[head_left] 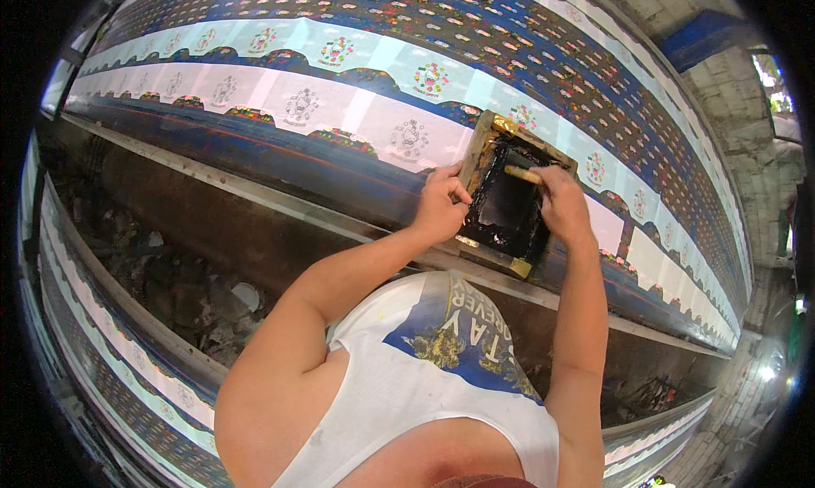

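A wooden-framed printing screen (509, 216), blotched with black ink and yellowish tape, lies at a slant on a long table covered with pale printed fabric pieces (399, 136). My left hand (443, 201) grips the screen's left side, fingers curled at its wooden edge. My right hand (560, 201) holds a narrow wooden-handled squeegee (522, 173) over the dark mesh inside the frame, toward its upper right. Whatever lies beneath the screen is hidden. The fabric pieces along the table show small figure prints, some in colour and some only in dark outline.
The long printed table (594, 81) stretches left and right, curving in the lens. A trough with debris (187, 225) runs along its near side. Another printed table (170, 386) stands behind me, at the lower left. A block wall (713, 98) and paved floor (696, 437) are at the right.
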The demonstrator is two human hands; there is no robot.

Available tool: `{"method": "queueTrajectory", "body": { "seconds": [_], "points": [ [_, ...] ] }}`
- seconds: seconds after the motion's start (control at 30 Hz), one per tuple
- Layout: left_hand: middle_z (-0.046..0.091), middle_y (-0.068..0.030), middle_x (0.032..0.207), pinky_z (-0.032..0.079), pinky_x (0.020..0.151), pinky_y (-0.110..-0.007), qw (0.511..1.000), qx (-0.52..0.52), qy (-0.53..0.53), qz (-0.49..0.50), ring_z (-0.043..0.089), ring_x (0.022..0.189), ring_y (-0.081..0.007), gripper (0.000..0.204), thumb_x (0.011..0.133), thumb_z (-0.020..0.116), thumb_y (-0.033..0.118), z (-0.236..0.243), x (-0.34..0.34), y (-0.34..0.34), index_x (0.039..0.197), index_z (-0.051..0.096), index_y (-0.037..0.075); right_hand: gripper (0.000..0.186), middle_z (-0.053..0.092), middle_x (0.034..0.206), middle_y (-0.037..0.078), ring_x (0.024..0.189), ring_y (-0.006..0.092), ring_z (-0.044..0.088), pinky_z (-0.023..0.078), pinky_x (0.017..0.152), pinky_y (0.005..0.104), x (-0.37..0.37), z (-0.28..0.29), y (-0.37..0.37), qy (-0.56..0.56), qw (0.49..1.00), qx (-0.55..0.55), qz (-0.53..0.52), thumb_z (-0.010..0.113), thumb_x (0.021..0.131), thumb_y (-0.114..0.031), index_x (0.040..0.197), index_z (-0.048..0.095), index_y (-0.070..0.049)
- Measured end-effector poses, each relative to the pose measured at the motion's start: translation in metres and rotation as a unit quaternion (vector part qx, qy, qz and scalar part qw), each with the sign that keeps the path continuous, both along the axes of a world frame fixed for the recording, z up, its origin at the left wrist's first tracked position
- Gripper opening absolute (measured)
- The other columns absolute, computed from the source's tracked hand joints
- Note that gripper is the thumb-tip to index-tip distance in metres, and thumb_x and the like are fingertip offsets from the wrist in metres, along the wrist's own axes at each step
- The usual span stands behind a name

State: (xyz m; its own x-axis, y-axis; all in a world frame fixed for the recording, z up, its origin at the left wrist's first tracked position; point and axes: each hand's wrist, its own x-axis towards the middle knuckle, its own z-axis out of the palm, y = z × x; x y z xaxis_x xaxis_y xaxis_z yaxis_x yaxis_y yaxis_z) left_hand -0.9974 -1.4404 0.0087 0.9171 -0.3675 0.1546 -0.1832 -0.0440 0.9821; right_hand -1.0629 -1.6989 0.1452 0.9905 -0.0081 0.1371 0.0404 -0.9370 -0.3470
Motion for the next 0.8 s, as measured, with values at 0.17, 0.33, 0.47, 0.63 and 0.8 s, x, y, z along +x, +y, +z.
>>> {"method": "queueTrajectory", "body": {
  "seconds": [0.17, 0.33, 0.47, 0.63, 0.8],
  "points": [
    [0.063, -0.0278, 0.158, 0.044, 0.120, -0.052, 0.999, 0.014, -0.029, -0.005, 0.058, 0.142, -0.0465, 0.016, 0.077, 0.077, -0.007, 0.003, 0.001, 0.001, 0.079, 0.073, 0.008, 0.047, 0.075, 0.132, 0.020, 0.128, 0.0441, 0.068, 0.055, 0.109, 0.0513, 0.025, -0.012, -0.002, -0.014, 0.998, 0.014, -0.067, 0.061, 0.091, 0.010, 0.134, 0.075, -0.005],
    [0.061, -0.0280, 0.161, 0.044, 0.121, -0.051, 0.998, 0.034, -0.050, -0.011, 0.057, 0.144, -0.0453, 0.016, 0.079, 0.078, -0.007, 0.001, 0.002, 0.005, 0.081, 0.072, 0.008, 0.055, 0.075, 0.124, 0.019, 0.121, 0.0433, 0.067, 0.054, 0.107, 0.0511, 0.006, -0.019, 0.021, 0.010, 0.999, -0.016, -0.034, 0.061, 0.084, 0.013, 0.134, 0.076, -0.005],
    [0.060, -0.0283, 0.161, 0.045, 0.118, -0.050, 0.999, 0.032, -0.042, -0.006, 0.057, 0.143, -0.0458, 0.017, 0.079, 0.077, -0.009, 0.003, 0.002, 0.005, 0.081, 0.072, 0.007, 0.056, 0.074, 0.119, 0.017, 0.114, 0.0423, 0.067, 0.054, 0.103, 0.0526, -0.033, -0.025, 0.056, -0.020, 1.000, -0.012, -0.018, 0.062, 0.081, 0.013, 0.132, 0.077, -0.006],
    [0.061, -0.0278, 0.158, 0.049, 0.113, -0.050, 0.999, 0.026, -0.029, -0.006, 0.058, 0.140, -0.0462, 0.019, 0.078, 0.074, -0.011, 0.009, -0.001, 0.002, 0.082, 0.074, 0.007, 0.057, 0.072, 0.122, 0.017, 0.118, 0.0412, 0.066, 0.053, 0.106, 0.0529, -0.083, -0.027, 0.093, -0.007, 1.000, -0.007, -0.025, 0.065, 0.079, 0.011, 0.133, 0.076, -0.006],
    [0.061, -0.0255, 0.158, 0.049, 0.117, -0.050, 0.998, 0.032, -0.058, -0.010, 0.057, 0.142, -0.0458, 0.022, 0.078, 0.077, -0.010, 0.006, -0.001, 0.002, 0.091, 0.075, 0.008, 0.060, 0.070, 0.128, 0.016, 0.122, 0.0406, 0.065, 0.052, 0.109, 0.0526, -0.106, -0.028, 0.110, -0.003, 1.000, 0.001, -0.024, 0.070, 0.079, 0.007, 0.137, 0.074, -0.007]
  ]
}}
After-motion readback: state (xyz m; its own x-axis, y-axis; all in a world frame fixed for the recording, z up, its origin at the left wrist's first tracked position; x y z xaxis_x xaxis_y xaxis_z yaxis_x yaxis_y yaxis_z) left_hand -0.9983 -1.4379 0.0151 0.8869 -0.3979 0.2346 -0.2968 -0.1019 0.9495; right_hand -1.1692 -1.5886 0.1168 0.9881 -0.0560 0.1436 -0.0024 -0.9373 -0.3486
